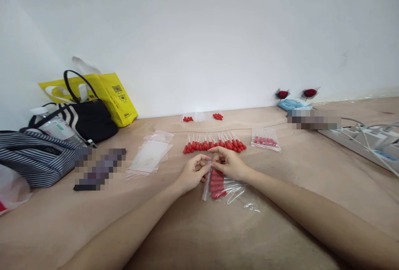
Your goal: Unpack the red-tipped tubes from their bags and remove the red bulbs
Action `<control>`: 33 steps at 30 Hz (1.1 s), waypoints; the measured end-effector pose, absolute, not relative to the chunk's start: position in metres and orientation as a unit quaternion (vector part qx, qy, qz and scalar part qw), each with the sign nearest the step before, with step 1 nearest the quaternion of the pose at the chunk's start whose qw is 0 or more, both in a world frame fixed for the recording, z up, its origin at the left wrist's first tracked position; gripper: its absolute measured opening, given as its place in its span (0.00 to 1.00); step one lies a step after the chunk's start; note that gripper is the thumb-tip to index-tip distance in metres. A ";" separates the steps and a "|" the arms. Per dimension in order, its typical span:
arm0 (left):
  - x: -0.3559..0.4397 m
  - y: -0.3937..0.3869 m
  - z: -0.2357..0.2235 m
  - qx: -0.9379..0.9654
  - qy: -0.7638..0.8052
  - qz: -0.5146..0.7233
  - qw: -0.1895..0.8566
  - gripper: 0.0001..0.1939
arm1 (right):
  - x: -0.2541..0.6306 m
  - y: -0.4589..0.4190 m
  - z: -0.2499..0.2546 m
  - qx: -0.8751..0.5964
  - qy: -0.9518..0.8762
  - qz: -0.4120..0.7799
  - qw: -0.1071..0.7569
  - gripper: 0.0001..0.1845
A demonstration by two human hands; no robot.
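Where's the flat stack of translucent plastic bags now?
In the head view, the stack lies left of centre on the brown table, left of the left hand and loose red-bulbed droppers.

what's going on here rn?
A person's left hand and right hand pinch the edge of a clear bag that holds red-ended droppers. Just beyond the hands lies a row of loose droppers. Flat bags lie to the left, and a filled bag lies to the right.
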State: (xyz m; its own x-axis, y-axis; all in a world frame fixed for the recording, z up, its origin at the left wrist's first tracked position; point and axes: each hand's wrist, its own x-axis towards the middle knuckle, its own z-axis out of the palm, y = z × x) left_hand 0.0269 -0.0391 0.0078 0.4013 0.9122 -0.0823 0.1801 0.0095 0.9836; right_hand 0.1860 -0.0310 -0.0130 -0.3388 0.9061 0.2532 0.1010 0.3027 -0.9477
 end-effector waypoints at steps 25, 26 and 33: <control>0.016 -0.038 0.016 0.622 0.421 0.217 0.623 0.17 | 0.190 -0.038 0.004 -0.253 -0.918 -0.037 0.304 0.08; 0.017 -0.038 0.015 0.622 0.428 0.222 0.617 0.17 | 0.190 -0.037 0.003 -0.247 -0.917 -0.045 0.310 0.09; 0.022 -0.036 0.000 0.697 0.442 0.300 0.478 0.05 | 0.185 -0.033 -0.006 -0.239 -0.918 -0.061 0.311 0.08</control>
